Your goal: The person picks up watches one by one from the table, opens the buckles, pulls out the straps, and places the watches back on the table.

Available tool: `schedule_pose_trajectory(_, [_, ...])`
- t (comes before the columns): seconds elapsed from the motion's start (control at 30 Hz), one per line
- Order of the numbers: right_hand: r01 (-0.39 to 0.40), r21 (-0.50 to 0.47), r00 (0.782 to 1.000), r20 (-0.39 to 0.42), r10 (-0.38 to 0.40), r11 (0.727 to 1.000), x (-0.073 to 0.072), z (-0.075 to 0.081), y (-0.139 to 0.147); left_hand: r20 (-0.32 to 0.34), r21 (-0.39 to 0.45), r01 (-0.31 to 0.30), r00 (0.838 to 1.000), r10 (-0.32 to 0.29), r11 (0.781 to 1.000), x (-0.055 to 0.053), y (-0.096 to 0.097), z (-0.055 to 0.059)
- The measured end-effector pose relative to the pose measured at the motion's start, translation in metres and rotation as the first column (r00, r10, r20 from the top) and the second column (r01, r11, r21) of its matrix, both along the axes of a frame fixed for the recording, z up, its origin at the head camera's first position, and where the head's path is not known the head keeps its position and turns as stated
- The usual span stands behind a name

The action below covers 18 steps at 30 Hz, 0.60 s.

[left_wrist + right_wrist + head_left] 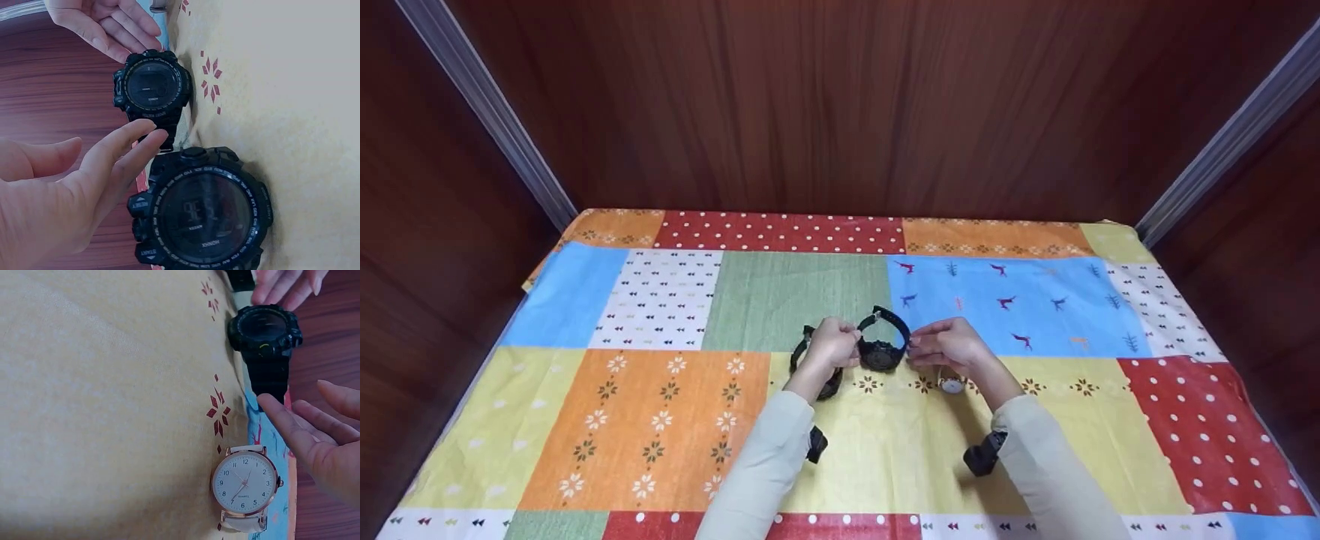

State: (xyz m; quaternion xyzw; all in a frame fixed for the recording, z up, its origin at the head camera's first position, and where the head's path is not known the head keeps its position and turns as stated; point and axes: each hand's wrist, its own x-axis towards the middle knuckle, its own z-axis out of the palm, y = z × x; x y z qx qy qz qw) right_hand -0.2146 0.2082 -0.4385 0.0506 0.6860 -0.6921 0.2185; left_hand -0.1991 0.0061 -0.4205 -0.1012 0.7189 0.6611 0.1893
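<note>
Head view: three watches on a patchwork cloth (660, 420) with printed squares, two hands over them. Two chunky black digital watches of matte rubbery plastic, round knobbed bezels, ribbed straps; one slim round analog watch.

Landmark is the middle black digital watch (883, 349), standing on edge on the yellow square with its strap looped up behind. Left hand (831, 343) is at its left side and right hand (949, 345) at its right side, fingertips at the case. Both hands have straight, relaxed fingers, not curled round anything; whether they actually touch the case is hard to tell.

Second black digital watch (812, 365) lies just left of the landmark, partly under the left hand. In the left wrist view it fills the near frame (199, 211), the landmark (151, 87) beyond it, left fingers (126, 149) stretched between the two.

Rose-gold-rimmed white-faced analog watch (951, 385) with a pale strap lies just right of and nearer than the landmark, below the right hand. Right wrist view shows it flat (245, 484), smooth dial with numerals, apart from the landmark (264, 329).

Pale long sleeves (765, 465) on both arms.
</note>
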Motion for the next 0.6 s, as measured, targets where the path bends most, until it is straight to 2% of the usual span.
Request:
schedule_pose_trajectory(0.27, [-0.011, -0.059, 1.0, -0.022, 0.009, 0.998, 0.0019, 0.0006, -0.0025, -0.015, -0.007, 0.021, 1.0, -0.021, 1.0, 0.0052, -0.0003, -0.0042])
schedule_pose_trajectory(0.6, [-0.042, -0.085, 0.999, -0.031, 0.039, 0.996, 0.0021, 0.0039, 0.0025, 0.008, 0.015, 0.012, 1.0, -0.012, 1.0, 0.0069, -0.0044, -0.0007])
